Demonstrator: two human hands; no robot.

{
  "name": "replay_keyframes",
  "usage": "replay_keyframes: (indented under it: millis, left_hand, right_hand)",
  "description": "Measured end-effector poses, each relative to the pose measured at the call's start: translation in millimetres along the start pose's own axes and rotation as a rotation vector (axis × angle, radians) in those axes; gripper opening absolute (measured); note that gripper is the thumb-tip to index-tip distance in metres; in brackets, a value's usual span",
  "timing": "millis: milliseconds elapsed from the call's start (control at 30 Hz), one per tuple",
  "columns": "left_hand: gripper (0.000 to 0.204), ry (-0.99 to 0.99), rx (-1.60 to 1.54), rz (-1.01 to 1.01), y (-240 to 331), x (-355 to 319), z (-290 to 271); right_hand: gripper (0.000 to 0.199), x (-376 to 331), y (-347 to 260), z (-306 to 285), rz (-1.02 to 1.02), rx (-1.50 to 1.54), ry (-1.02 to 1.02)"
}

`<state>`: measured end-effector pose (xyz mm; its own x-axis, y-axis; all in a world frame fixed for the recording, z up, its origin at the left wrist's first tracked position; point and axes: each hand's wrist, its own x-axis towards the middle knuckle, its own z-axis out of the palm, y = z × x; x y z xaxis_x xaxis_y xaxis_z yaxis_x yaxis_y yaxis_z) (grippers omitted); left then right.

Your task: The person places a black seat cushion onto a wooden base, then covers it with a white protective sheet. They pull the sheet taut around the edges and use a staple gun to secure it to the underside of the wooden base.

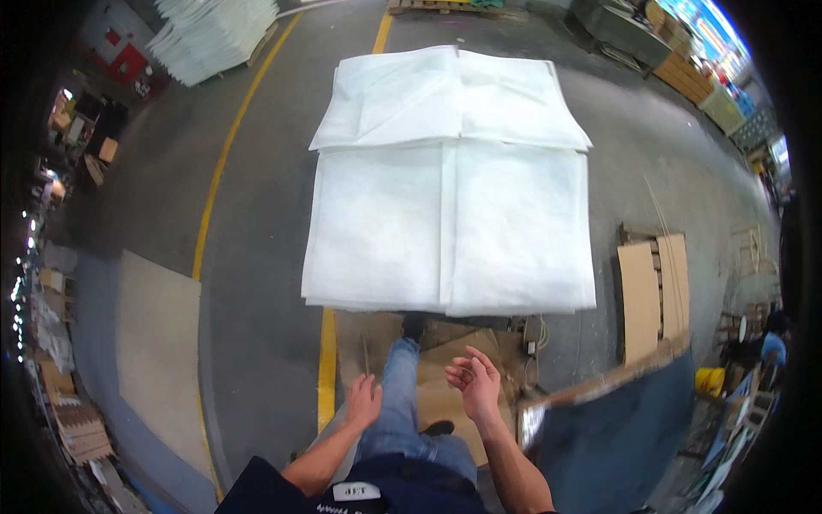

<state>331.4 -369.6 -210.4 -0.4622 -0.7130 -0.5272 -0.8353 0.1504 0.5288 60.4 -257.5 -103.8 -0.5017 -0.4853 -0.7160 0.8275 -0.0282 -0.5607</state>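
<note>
Four piles would be too exact a label for the layered white fibrous sheets; they lie in a two-by-two layout ahead of me. The near left pile (377, 227) and near right pile (524, 227) meet along a narrow seam. Behind them are the far left pile (394, 94) and far right pile (518, 101), their surfaces slightly creased. My left hand (364, 401) hangs by my left thigh, fingers loosely extended and holding nothing. My right hand (477, 383) is raised below the near right pile, palm turned inward, fingers partly curled and apart, with nothing in it. Neither touches the sheets.
Flattened cardboard (462, 394) lies under my feet. To the right stand a dark panel (608, 428) and a pallet with cardboard strips (640, 300). A pale board (160, 343) lies left of the yellow floor line (224, 163). Another white stack (214, 34) stands far left.
</note>
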Motion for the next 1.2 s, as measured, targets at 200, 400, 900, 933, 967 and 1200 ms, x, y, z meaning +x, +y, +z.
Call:
replay_keyframes:
  millis: [200,400,900,933,967,1200]
  left_hand:
    - [0.068,-0.42,0.188,-0.112,9.5,93.1,34.0]
    - [0.081,-0.501,0.121,-0.212,18.6,150.5,-1.0]
    - [0.086,-0.642,0.024,-0.469,31.9,202.1,-29.9]
    - [0.087,-0.598,0.026,-0.469,35.1,203.0,-31.1]
    - [0.086,-0.599,0.039,-0.466,37.3,203.9,-34.5]
    - [0.082,-0.495,0.032,-0.446,31.5,195.6,-39.6]
  right_hand:
    - [0.038,308.9,7.5,110.1,0.227,0.162,0.135]
    - [0.024,599.0,-20.8,239.3,0.058,0.01,-0.121]
    - [0.029,773.7,-59.1,370.1,-0.252,0.086,-0.031]
    - [0.03,776.6,-61.5,373.8,-0.262,0.077,-0.05]
    - [0.03,776.8,-64.4,376.3,-0.193,0.075,-0.038]
    - [0.034,765.0,-103.0,407.7,-0.127,-0.015,0.131]
